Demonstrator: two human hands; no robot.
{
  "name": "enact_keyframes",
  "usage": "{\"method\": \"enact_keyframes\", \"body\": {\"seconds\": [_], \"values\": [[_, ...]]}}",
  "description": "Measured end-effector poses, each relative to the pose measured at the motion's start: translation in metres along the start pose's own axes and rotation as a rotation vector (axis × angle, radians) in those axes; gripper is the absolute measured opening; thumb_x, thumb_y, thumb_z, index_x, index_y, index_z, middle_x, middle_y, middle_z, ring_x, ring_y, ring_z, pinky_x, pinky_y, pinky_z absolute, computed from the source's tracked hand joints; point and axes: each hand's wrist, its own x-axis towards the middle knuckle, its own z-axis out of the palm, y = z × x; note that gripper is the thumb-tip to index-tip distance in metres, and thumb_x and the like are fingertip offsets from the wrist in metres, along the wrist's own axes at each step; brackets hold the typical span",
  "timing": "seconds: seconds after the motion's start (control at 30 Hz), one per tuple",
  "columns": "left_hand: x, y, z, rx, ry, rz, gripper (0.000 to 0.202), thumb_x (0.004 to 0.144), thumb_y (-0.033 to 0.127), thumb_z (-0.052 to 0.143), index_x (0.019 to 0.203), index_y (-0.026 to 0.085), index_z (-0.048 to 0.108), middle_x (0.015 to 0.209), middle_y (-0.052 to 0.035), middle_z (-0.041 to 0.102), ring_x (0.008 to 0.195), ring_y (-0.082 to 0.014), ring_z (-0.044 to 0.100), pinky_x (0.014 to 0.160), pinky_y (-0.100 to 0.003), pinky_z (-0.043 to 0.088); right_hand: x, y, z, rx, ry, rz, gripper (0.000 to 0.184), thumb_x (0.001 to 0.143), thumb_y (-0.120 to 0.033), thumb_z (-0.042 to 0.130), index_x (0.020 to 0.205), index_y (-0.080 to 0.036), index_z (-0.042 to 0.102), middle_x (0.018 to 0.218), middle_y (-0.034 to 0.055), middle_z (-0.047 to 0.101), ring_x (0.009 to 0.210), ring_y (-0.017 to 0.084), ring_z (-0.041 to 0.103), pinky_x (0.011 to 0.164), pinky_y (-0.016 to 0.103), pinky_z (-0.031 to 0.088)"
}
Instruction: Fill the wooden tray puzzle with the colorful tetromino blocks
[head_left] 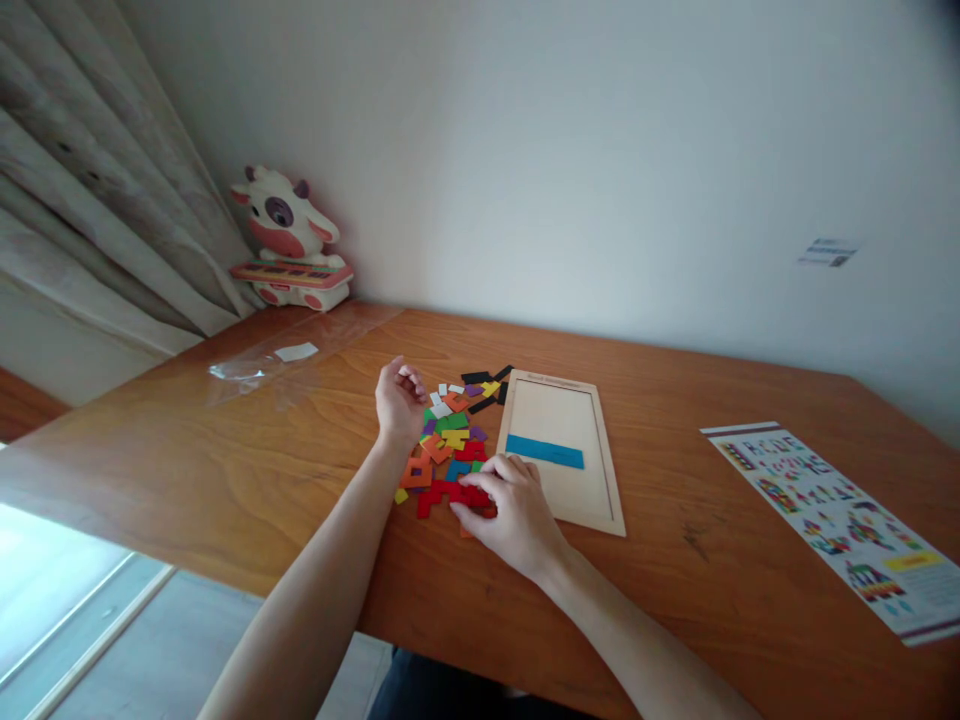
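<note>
A heap of coloured flat puzzle pieces lies on the wooden table, left of a pale wooden puzzle tray. In the tray sits a blue bar piece. My right hand curls over the near edge of the heap, fingers closed on a red piece. My left hand rests on the far left side of the heap, fingers loosely curled, nothing seen in them.
A cow-shaped toy keyboard stands in the back left corner by the curtain. Clear plastic wrap lies in front of it. A printed pattern sheet lies at the right. The table's near edge drops to the floor.
</note>
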Motion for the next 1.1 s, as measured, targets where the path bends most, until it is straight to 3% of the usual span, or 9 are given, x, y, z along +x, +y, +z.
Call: {"method": "enact_keyframes", "body": {"seconds": [0.23,0.4,0.53,0.67,0.8,0.93,1.03,1.1], "values": [[-0.002,0.001,0.002,-0.002,-0.025,-0.028,0.026,0.066,0.032,0.067,0.063,0.02,0.044,0.053,0.0074,0.045,0.041,-0.0047,0.038,0.04,-0.019,0.03,0.001,-0.001,-0.004,0.116,-0.01,-0.035,0.021,0.078,-0.021,0.08,0.093,-0.023,0.065,0.093,0.0024,0.071,0.092,0.023,0.061,0.085,0.038,0.041],[-0.002,-0.003,0.003,0.071,-0.017,-0.006,0.024,0.067,0.03,0.066,0.062,0.02,0.044,0.053,0.0074,0.045,0.041,-0.0045,0.037,0.038,-0.018,0.026,0.0,-0.003,-0.005,0.145,-0.016,-0.095,0.014,0.082,-0.019,0.076,0.085,-0.023,0.063,0.082,-0.0013,0.073,0.084,0.02,0.063,0.082,0.037,0.041],[-0.004,-0.008,0.004,0.112,-0.039,0.016,0.027,0.069,0.031,0.067,0.062,0.02,0.043,0.052,0.0078,0.043,0.04,-0.0042,0.037,0.037,-0.018,0.026,-0.001,0.001,-0.013,0.249,0.055,-0.1,0.009,0.091,-0.022,0.067,0.099,-0.025,0.064,0.091,0.001,0.074,0.08,0.018,0.066,0.084,0.037,0.046],[-0.007,-0.01,0.006,0.137,-0.06,0.028,0.029,0.07,0.032,0.068,0.061,0.02,0.044,0.053,0.0074,0.043,0.039,-0.0041,0.036,0.038,-0.017,0.027,0.0,0.019,-0.027,0.338,0.162,-0.034,0.022,0.097,-0.025,0.054,0.118,-0.026,0.062,0.102,0.0055,0.071,0.082,0.017,0.066,0.075,0.032,0.052],[-0.008,-0.013,0.007,0.178,-0.091,0.05,0.028,0.07,0.033,0.068,0.059,0.019,0.046,0.054,0.0061,0.044,0.041,-0.0046,0.037,0.038,-0.018,0.027,0.002,0.042,-0.036,0.331,0.247,0.081,0.017,0.095,-0.031,0.057,0.106,-0.023,0.067,0.096,0.006,0.073,0.076,0.017,0.065,0.068,0.031,0.052],[-0.01,-0.017,0.008,0.236,-0.143,0.09,0.031,0.072,0.034,0.067,0.055,0.019,0.047,0.052,0.0047,0.044,0.042,-0.0054,0.037,0.039,-0.019,0.026,0.004,0.059,-0.037,0.455,0.309,0.24,0.025,0.09,-0.036,0.064,0.109,-0.021,0.063,0.095,0.0076,0.075,0.08,0.019,0.069,0.073,0.033,0.056],[-0.014,-0.022,0.008,0.309,-0.203,0.116,0.033,0.075,0.037,0.069,0.054,0.018,0.052,0.052,0.0031,0.047,0.044,-0.0066,0.039,0.041,-0.02,0.028,0.004,0.065,-0.038,0.539,0.298,0.282,0.028,0.087,-0.04,0.067,0.108,-0.021,0.063,0.096,0.0081,0.075,0.085,0.02,0.071,0.078,0.034,0.057],[-0.018,-0.024,0.008,0.354,-0.246,0.123,0.035,0.076,0.039,0.072,0.054,0.017,0.055,0.052,0.0022,0.05,0.046,-0.0072,0.041,0.043,-0.02,0.029,0.004,0.066,-0.04,0.58,0.26,0.321,0.03,0.087,-0.044,0.066,0.105,-0.02,0.065,0.097,0.0087,0.075,0.082,0.021,0.072,0.072,0.034,0.059]]}}
